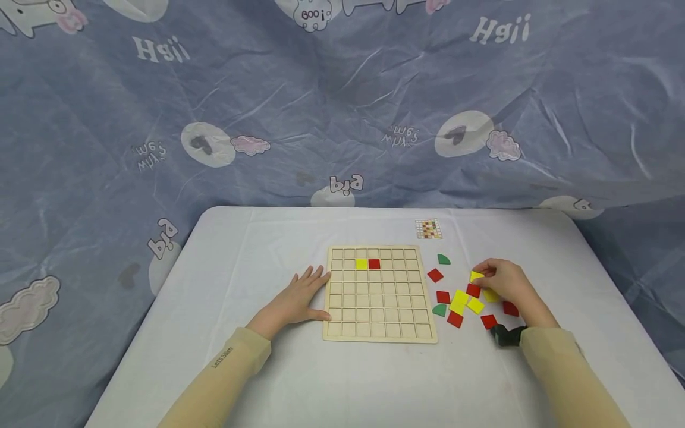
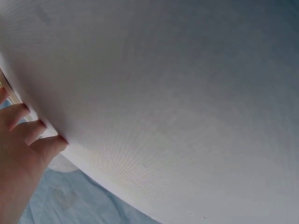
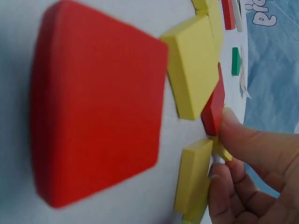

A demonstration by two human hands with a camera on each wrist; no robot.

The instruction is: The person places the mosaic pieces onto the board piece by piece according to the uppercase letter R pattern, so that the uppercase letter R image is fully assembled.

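My left hand [image 1: 297, 301] lies with fingers spread at the left edge of a wooden grid board [image 1: 376, 302], its fingertips touching the rim. One yellow square tile [image 1: 361, 264] and one red square tile [image 1: 374, 264] sit side by side in the board's second row. Right of the board, my right hand [image 1: 507, 280] pinches a yellow tile [image 1: 475, 276] between thumb and fingers, low over the loose pieces. In the right wrist view this yellow tile [image 3: 223, 150] is partly hidden by the thumb, close to a red tile [image 3: 215, 107].
Several loose red and yellow tiles lie around the right hand, with green quarter-round pieces [image 1: 443, 259] nearer the board. A small printed grid card [image 1: 429, 229] lies behind the board's right corner. A black strap [image 1: 507, 336] is at the right wrist. A patterned cloth hangs behind the white table [image 1: 278, 380].
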